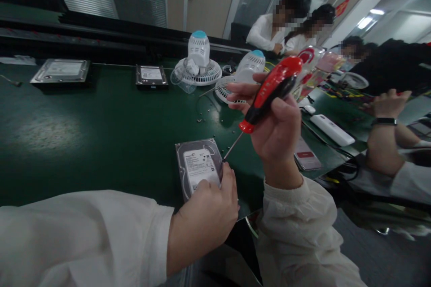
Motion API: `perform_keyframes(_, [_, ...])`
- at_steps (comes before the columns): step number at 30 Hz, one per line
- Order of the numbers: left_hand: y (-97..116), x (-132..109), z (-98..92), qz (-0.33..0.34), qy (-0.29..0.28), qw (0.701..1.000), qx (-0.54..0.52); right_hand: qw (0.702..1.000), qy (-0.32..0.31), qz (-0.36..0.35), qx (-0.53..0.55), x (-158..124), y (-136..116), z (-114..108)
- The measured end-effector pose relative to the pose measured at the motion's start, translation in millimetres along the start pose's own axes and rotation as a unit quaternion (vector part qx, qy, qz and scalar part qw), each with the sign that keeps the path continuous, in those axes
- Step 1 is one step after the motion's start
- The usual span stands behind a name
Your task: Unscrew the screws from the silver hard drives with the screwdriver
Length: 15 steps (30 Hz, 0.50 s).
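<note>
A silver hard drive [198, 166] with a white label lies on the green table in front of me. My left hand [210, 204] rests over its lower right part, fingers closed together at the drive's right edge near the screwdriver tip; what they pinch there is too small to make out. In my right hand [276, 121] is a red and black screwdriver [269, 94], held tilted by the handle, its thin shaft pointing down left to the drive's right edge. Several tiny screws [199, 120] are scattered on the table beyond the drive.
Farther back lie a large drive [62, 71] and a smaller one [151, 76]. White fans [198, 58] with blue tops stand behind the screws. At the right are a phone [306, 154], a white power bank [332, 129], cables and another person's arm [385, 143]. More people sit beyond.
</note>
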State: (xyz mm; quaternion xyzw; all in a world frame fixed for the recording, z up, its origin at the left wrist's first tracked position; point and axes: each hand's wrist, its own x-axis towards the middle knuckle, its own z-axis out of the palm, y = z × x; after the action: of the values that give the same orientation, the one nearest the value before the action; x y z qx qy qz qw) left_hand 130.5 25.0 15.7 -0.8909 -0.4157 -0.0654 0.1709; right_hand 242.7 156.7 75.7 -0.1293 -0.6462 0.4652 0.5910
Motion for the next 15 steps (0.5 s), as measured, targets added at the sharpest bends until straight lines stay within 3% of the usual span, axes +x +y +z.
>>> perform_keyframes(5, [-0.3, -0.7, -0.2, 0.002, -0.005, 1.000, -0.001, 0.997, 0.029, -0.025, -0.073, -2.8, 0.9, 3.9])
perform_keyframes(15, [-0.7, 0.0, -1.1, 0.002, -0.011, 1.000, -0.001, 1.000, -0.002, 0.022, -0.003, 1.7, 3.5, -2.5])
